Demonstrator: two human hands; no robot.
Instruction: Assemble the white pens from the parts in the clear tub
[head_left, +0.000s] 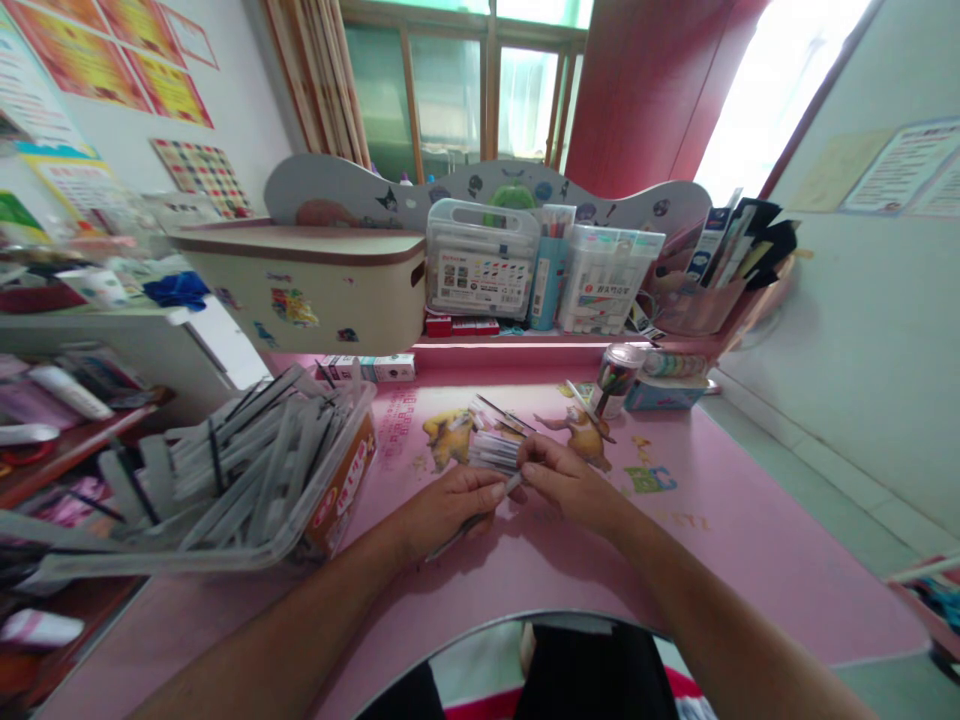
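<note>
Near the middle of the pink desk (720, 560), my left hand (454, 500) has its fingers closed round a slim pen (448, 542), whose thin dark end points down toward me. Its pale upper end shows between both hands. My right hand (559, 478) pinches at that upper end, fingertips almost touching the left ones. Just beyond the fingers lies a bundle of slender pens (495, 450); a few thin dark sticks rest behind it. To the left stands a clear plastic tub (352, 420) heaped with translucent sleeves (259, 480) and dark thin rods.
A cream storage box (315, 300), marker cases (480, 265), a blue pencil tube (550, 280) and a pink holder (694, 300) line the raised shelf. Below them, a clear jar of pens (619, 375) stands beside a blue box (664, 393). Cluttered shelves are at left.
</note>
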